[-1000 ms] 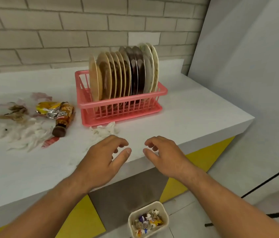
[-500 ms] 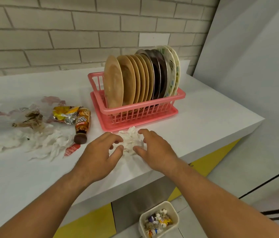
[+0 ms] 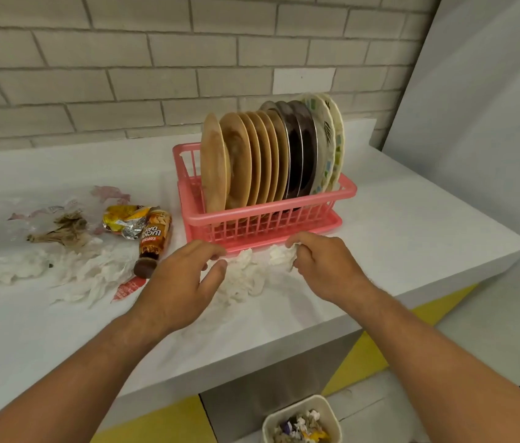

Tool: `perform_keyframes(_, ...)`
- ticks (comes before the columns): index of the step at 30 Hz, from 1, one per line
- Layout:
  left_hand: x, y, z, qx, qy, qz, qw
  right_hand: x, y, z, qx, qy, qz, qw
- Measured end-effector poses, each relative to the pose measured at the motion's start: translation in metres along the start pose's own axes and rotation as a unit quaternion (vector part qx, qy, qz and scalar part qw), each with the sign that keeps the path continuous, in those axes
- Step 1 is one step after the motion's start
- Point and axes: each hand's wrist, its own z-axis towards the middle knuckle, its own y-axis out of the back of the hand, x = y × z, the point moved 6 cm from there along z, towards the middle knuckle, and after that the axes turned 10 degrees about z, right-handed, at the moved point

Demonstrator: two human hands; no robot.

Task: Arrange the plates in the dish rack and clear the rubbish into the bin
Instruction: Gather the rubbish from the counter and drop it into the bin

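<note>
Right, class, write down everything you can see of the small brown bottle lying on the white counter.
The small bottle looks plastic, with an orange-brown label, its white lettering upside down from here, and a dark brown cap. It lies on its side on the white counter, cap towards the camera, left of the pink rack and apart from it. Its far end touches a crumpled yellow-silver wrapper.
</note>
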Motion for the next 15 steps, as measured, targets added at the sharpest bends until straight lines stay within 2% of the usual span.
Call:
perform_keyframes(4,-0.013,-0.003,0.007,-0.009,-0.003,0.02,1.0,-0.009,0.019,0.005,-0.034,-0.02,0.039,0.998)
perform_keyframes(8,-0.015,-0.014,0.006,-0.001,0.009,0.037,0.999,-0.031,0.01,-0.001,-0.041,-0.048,-0.002,0.998)
perform_keyframes(12,-0.013,-0.024,0.004,0.008,0.012,0.05,0.999,-0.046,-0.004,-0.005,-0.03,-0.046,-0.035,0.998)
perform_keyframes(15,-0.012,-0.026,0.008,0.008,0.001,0.051,0.999,-0.057,-0.011,-0.01,-0.007,-0.074,-0.031,0.997)
